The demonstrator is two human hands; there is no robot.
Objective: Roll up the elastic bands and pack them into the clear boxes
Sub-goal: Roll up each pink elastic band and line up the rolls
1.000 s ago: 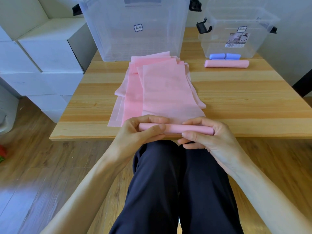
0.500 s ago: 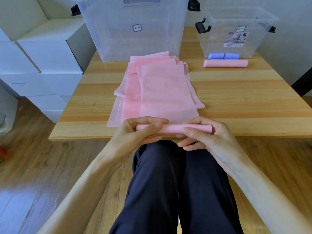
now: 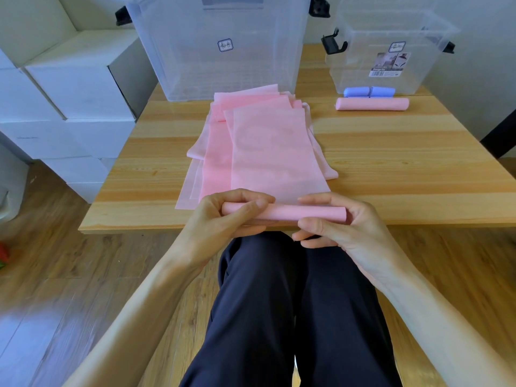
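A pile of flat pink elastic bands point(image 3: 262, 141) lies down the middle of the wooden table point(image 3: 405, 169). The near end of the top band is wound into a pink roll point(image 3: 290, 213) at the table's front edge. My left hand point(image 3: 223, 219) pinches the roll's left end between thumb and fingers. My right hand point(image 3: 343, 222) grips its right end the same way. A finished pink roll point(image 3: 372, 104) and a blue roll point(image 3: 368, 92) lie at the back right. Behind them stands a small clear box point(image 3: 391, 37); a large clear box point(image 3: 220, 46) stands at the back centre.
White cartons point(image 3: 69, 101) are stacked to the left of the table. My legs in dark trousers point(image 3: 290, 317) sit under the front edge. Wooden floor point(image 3: 55, 275) spreads on both sides.
Both hands kept turning the roll; it has taken in a little more of the top band, whose flat part is now slightly shorter.
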